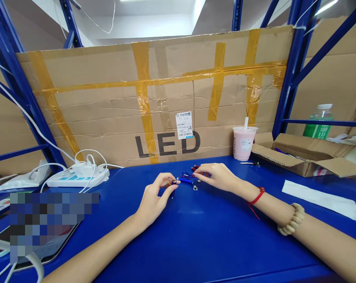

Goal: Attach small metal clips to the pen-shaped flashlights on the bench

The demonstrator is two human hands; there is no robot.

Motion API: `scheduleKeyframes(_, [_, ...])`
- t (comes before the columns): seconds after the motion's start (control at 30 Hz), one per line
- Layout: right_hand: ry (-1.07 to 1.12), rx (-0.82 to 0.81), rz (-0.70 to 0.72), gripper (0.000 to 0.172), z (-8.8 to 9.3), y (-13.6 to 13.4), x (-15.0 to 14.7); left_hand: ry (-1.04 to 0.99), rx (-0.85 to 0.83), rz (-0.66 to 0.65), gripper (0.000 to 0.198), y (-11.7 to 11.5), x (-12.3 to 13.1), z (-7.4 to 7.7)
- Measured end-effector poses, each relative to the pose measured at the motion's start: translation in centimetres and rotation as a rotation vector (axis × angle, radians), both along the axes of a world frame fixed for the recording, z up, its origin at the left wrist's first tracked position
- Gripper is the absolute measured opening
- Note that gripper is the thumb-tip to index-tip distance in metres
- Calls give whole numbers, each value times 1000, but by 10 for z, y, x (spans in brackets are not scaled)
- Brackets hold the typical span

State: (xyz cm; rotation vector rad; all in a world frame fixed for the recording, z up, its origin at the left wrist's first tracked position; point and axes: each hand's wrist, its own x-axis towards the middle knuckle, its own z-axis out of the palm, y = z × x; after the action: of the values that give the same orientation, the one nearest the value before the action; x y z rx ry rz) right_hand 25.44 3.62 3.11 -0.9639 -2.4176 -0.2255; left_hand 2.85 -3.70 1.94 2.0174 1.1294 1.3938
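Both hands rest on a blue table (195, 236). My left hand (154, 200) is closed in a pinch, thumb and forefinger round a small dark cylindrical part (173, 182). My right hand (221, 177) lies palm down with fingers curled over a small blue part (185, 180) and red-handled pieces (195, 169). Between the hands lie tiny loose parts, among them a small silver piece (195, 188). A red string bracelet and a bead bracelet circle my right wrist.
A large taped cardboard sheet marked LED (166, 102) stands behind the table. A pink drink cup (244, 143) and an open cardboard box (304, 157) sit at the right, a white power strip (77, 177) with cables at the left, a tablet (42, 236) front left.
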Motion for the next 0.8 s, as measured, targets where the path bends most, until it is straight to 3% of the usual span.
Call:
scheduleKeyframes(0.5, [67, 52, 53, 27, 5, -4, 0, 134, 149, -24, 9, -3, -3, -2])
scheduleKeyframes(0.67, [-71, -19, 21, 26, 1, 0, 3, 159, 229, -28, 19, -2, -3, -4])
scheduleKeyframes(0.8, [-198, -125, 39, 27, -3, 4, 6, 176, 162, -13, 15, -2, -3, -2])
